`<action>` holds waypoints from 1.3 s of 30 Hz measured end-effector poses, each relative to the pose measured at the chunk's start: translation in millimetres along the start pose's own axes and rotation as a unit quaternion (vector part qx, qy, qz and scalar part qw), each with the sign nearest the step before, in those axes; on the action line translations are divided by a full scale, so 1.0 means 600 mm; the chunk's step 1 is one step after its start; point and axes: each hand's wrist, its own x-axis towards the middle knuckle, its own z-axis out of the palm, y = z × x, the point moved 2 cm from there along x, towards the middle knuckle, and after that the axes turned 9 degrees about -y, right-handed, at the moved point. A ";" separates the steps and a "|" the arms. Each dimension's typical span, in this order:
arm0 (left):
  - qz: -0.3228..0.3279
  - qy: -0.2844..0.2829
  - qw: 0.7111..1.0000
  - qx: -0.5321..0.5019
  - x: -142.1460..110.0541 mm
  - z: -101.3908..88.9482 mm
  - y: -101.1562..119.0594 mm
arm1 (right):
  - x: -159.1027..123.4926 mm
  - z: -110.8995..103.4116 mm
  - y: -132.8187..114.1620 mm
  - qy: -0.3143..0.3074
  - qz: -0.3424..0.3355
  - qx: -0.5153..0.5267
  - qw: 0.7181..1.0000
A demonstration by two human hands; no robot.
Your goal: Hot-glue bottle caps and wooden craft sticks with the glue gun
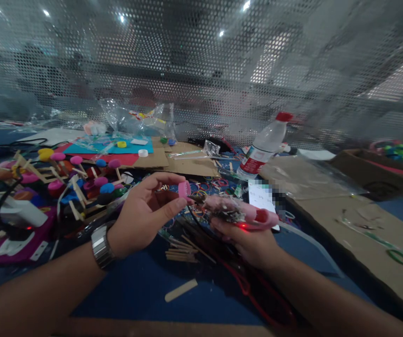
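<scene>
Between the thumb and fingers of my left hand [148, 208] is a pink bottle cap [184, 189], held above the table. My right hand [247, 241] is wrapped round a pink hot glue gun [229, 208], whose body looks smeared with grey residue. A red light glows on its side. The gun's nozzle [196, 199] points left and is right at the cap's lower edge; whether they touch I cannot tell. A clear glue stick [314, 241] trails from the gun's rear. Below my hands lie a bundle of wooden sticks [180, 252] and a single craft stick [181, 290].
Many wooden stick pieces with coloured caps [78, 182] crowd the left, beside a purple power strip [22, 243]. A red-capped plastic bottle [266, 145] stands behind my right hand. Cardboard [190, 161] lies at the back, a phone [262, 199] and more cardboard [363, 234] at right.
</scene>
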 end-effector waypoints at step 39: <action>-0.001 0.007 0.999 -0.033 0.002 -0.001 0.000 | -0.001 -0.001 -0.003 -0.018 0.004 -0.016 1.000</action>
